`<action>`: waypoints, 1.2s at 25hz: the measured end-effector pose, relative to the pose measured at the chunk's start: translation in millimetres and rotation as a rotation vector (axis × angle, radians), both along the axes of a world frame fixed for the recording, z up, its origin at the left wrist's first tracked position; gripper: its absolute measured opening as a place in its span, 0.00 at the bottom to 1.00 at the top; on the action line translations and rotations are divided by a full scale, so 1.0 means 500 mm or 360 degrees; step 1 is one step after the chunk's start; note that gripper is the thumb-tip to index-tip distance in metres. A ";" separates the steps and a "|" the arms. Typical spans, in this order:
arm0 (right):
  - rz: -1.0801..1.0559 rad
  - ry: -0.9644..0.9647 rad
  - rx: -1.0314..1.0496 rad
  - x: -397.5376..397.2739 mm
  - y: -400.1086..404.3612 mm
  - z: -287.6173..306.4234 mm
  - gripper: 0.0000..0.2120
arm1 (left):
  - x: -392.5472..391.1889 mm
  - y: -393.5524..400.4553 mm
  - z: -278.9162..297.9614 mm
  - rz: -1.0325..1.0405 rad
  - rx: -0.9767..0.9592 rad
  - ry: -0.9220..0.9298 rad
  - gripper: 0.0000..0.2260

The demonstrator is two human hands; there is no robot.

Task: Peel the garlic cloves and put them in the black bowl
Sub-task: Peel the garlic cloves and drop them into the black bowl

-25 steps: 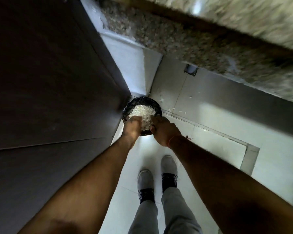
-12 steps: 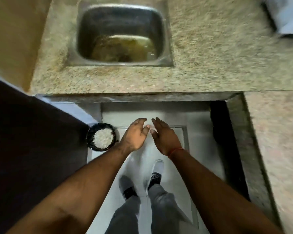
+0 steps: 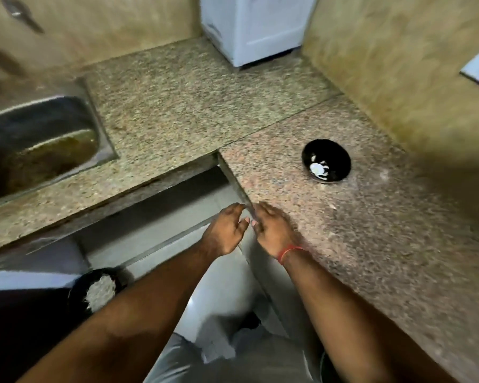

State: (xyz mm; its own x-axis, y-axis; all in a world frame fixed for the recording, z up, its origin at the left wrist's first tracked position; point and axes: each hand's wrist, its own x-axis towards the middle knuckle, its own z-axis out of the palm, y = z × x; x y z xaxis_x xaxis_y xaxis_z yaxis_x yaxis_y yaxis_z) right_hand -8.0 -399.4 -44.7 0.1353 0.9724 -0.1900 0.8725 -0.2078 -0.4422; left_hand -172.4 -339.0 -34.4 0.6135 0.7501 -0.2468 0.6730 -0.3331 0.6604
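Observation:
A black bowl [image 3: 326,161] sits on the granite counter [image 3: 343,230] to the right, with a few pale garlic cloves [image 3: 318,169] inside. A second black container [image 3: 98,290] full of pale garlic skins stands on the floor at lower left, partly hidden by my left forearm. My left hand [image 3: 226,229] and my right hand [image 3: 270,226] hover side by side at the counter's inner corner, fingers relaxed, nothing visible in either. The right hand, with a red thread at its wrist, is over the counter edge, well short of the bowl.
A steel sink [image 3: 36,142] with murky water is set into the counter at left. A white appliance [image 3: 256,26] stands in the back corner. Walls close the back and right. My legs [image 3: 233,355] and the pale floor [image 3: 161,230] lie below.
My hands let go of the container on the floor and came up open. The view swung up and right from the floor, past the sink, to the counter with the black bowl.

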 end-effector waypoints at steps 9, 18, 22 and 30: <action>-0.0493 -0.0027 -0.0059 0.291 -0.176 0.018 0.21 | 0.338 -0.069 -0.007 -0.0618 0.0068 0.0153 0.19; -0.0690 -0.0020 -0.0131 0.353 -0.190 -0.022 0.20 | 0.408 -0.067 -0.032 -0.0585 0.0028 0.0421 0.26; -0.0634 -0.0001 -0.0202 0.358 -0.179 -0.022 0.16 | 0.412 -0.044 -0.042 -0.0568 0.0081 0.0384 0.24; -0.0786 0.0299 0.0270 0.400 -0.040 0.013 0.08 | 0.431 0.049 -0.036 -0.0574 0.0134 0.0436 0.16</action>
